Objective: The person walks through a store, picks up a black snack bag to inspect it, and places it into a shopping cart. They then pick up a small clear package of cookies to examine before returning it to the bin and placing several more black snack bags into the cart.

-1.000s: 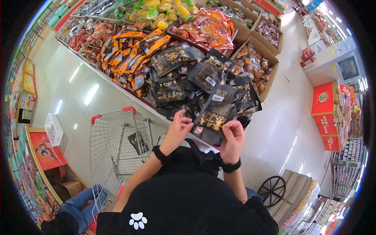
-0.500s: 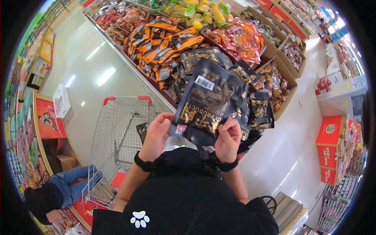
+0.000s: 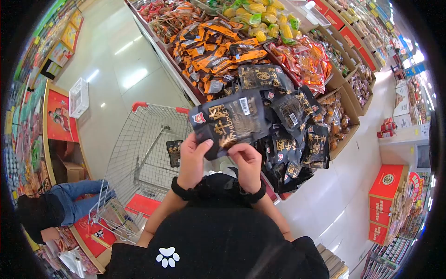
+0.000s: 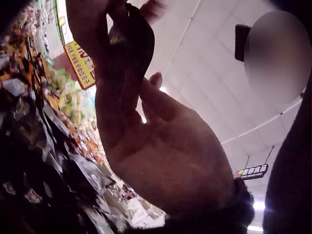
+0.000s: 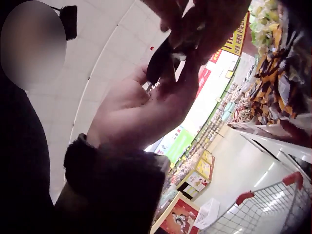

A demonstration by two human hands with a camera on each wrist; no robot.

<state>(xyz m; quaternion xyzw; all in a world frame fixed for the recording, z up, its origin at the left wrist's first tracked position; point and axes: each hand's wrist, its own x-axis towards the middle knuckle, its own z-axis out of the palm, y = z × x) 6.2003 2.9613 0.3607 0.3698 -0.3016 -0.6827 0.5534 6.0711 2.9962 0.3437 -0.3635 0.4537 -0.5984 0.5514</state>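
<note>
- Above the near edge of the display, the black pouch (image 3: 227, 122) is held up in front of the person, tilted, its gold lettering and white barcode label facing the head camera.
- At its lower left corner, the left hand (image 3: 191, 162) grips it, thumb laid over the printed face.
- Along the lower edge, the right hand (image 3: 249, 168) appears to pinch it between thumb and curled fingers; the exact contact is partly hidden.
- Beside and partly behind it lies the pile of black pouches (image 3: 283, 149), next to orange-and-black packets (image 3: 216, 53).
- In the trolley (image 3: 140, 106), on the left-hand side, is another black pouch (image 3: 174, 153).
- As a judgement, the step in hand is handling and perhaps looking over this one pouch.
- Any move from here calls for one secure grip before the other lets go, and for clearing the trolley's rim or the pile.
</note>
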